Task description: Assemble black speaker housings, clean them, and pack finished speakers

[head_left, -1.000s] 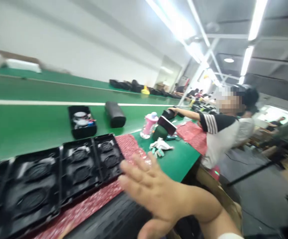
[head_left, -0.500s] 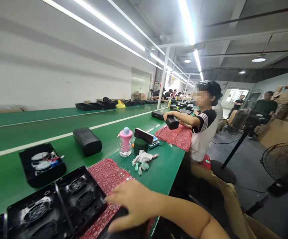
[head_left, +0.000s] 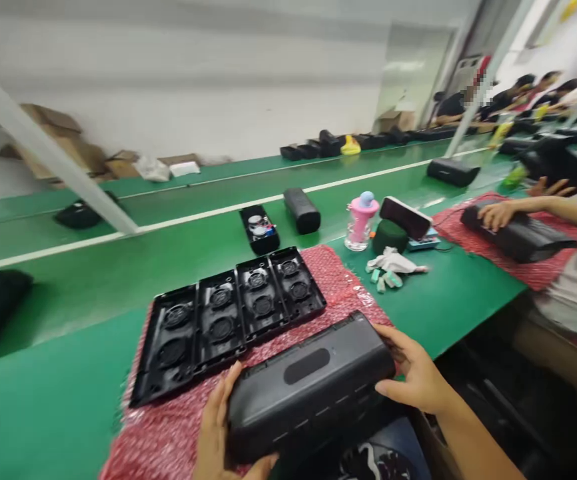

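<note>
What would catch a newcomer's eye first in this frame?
A black speaker case sits front and centre, gripped at its ends by the left hand and right hand. Just behind it, a row of four black trays lies on red bubble wrap on the green bench. Further right stand a pink bottle and a co-worker's hand on another black case.

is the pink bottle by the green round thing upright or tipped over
Upright. The pink plastic bottle stands on its base on the green table, blue knob on top, beside the dark green round object.
</note>
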Motion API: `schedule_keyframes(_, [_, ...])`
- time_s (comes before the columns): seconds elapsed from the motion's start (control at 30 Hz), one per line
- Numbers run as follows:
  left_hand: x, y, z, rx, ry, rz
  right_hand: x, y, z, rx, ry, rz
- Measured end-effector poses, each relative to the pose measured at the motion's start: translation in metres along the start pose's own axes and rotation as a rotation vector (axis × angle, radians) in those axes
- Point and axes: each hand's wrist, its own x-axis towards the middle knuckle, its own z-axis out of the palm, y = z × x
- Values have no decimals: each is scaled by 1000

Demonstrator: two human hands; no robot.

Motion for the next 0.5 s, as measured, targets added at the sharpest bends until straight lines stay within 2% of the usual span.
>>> schedule_keyframes(0.07, [-2,4,1,13,34,-28,5,13,5,-69,-31,-53])
schedule_keyframes(0.17, [-5,6,3,82,64,61,11,17,11,-243,-79,-62])
schedule_keyframes(0.23, [-5,8,1,230,32,152,12,9,11,-402,-102,-63])
schedule_keyframes(0.33, [3,13,-1,493,-23,317,10,-8,9,-691,-99,-138])
schedule_keyframes(0.4, [11,16,1,616,3,411,8,-15,9,-837,-98,-210])
schedule_keyframes(0.5, [19,19,8,675,78,456,3,-17,9,-946,-79,-288])
